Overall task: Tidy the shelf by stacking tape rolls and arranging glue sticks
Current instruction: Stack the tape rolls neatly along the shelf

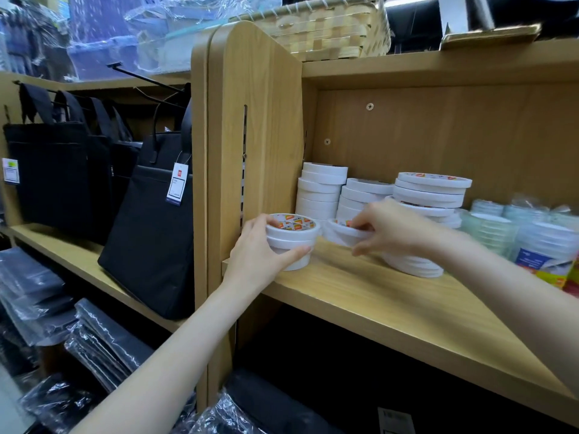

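Left hand (261,245): curled round a short stack of white tape rolls (293,241) at the wooden shelf's (360,296) front left corner
Right hand (387,228): pinches one tilted tape roll (340,231) just beside that stack
Behind: taller uneven white tape stacks (429,195) against the back panel
Right: film-wrapped clear tape packs (539,236), partly cut off
Left: black bags (150,214) with tags
Above: woven basket (326,29)
Glue sticks: none made out
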### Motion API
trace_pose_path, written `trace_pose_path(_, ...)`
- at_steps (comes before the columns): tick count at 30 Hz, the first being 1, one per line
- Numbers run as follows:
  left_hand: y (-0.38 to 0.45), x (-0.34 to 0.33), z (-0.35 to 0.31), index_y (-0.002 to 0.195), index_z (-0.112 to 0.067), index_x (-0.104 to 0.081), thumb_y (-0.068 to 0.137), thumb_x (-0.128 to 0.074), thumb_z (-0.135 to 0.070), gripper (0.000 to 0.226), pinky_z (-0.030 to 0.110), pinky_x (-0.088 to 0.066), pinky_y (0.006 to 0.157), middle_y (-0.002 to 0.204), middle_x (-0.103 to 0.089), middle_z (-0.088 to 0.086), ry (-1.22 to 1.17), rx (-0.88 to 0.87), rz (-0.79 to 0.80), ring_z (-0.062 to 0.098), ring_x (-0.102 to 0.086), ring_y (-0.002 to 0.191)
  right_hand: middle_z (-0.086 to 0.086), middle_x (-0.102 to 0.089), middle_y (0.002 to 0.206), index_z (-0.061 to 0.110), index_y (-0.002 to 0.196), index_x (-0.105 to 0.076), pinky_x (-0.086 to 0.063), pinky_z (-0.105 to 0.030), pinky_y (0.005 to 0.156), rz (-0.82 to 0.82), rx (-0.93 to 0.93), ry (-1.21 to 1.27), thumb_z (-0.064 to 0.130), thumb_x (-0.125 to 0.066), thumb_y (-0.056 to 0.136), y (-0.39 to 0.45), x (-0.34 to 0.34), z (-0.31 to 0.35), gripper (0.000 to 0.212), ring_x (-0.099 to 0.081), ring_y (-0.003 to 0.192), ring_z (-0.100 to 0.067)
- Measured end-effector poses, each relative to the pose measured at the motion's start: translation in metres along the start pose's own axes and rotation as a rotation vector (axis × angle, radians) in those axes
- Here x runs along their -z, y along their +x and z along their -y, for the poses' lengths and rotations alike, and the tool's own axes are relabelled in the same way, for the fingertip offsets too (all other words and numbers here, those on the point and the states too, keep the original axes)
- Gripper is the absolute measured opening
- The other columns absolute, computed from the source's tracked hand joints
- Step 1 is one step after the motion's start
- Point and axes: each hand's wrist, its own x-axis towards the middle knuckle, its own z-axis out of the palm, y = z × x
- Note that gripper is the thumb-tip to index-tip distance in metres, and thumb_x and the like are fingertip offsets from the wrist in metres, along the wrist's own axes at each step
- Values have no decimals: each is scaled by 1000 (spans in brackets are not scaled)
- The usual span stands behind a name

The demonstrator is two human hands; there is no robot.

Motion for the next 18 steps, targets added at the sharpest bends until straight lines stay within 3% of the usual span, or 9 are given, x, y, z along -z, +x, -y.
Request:
trace_pose_path(3, -2, 2, 1, 106, -21, -45, 71, -73, -45, 51, 25, -39, 76, 111, -47, -5, 31, 0, -23, 10, -46, 97, -1, -61, 77, 11, 83, -63, -38, -32, 62, 53, 20, 34, 23, -72, 73, -5, -14, 1, 18, -51, 72, -17)
trace_pose_path(6, -3, 6, 1, 107, -19, -43, 73, -73, -40, 50, 24, -39, 75, 111, -43, -2, 19, 18, -44, 11, -44, 98, 6, -61, 102, 20, 108, -64, -35, -20, 66, 65, 35, 88, 27, -72, 76, -14, -16, -1, 34, -43, 88, -8)
trace_pose_path(9, -6, 5, 2, 107, -23, -41, 73, -72, -39, 48, 27, -43, 81, 112, -40, -1, 16, 24, -52, 14, -44, 105, 3, -64, 98, 19, 105, -66, -34, -19, 64, 102, 48, 77, 22, -67, 81, -18, -15, -3, 24, -47, 85, -11)
trace_pose_path(12, -8, 3, 3, 115, -23, -41, 73, -72, -41, 55, 36, -45, 93, 119, -39, 0, 4, 26, -57, 19, -42, 114, 2, -61, 81, 14, 95, -68, -34, -19, 58, 112, 32, 129, 16, -64, 81, -14, -17, -5, 15, -48, 73, -14)
trace_pose_path(15, -13, 2, 2, 129, -16, -39, 74, -73, -36, 68, 25, -35, 92, 131, -34, 3, 43, -15, -112, 20, -35, 122, 3, -62, 77, 14, 88, -68, -37, -24, 61, 117, 8, 192, 16, -70, 76, -9, -19, -7, 12, -51, 72, -14)
trace_pose_path(18, -18, 1, -5, 128, -13, -42, 76, -73, -28, 62, 21, -25, 92, 135, -34, 5, 138, -135, -215, 20, -29, 124, 4, -67, 85, 17, 92, -69, -39, -9, 61, -12, 8, 218, 19, -74, 75, -19, -11, -12, 18, -53, 70, 2)
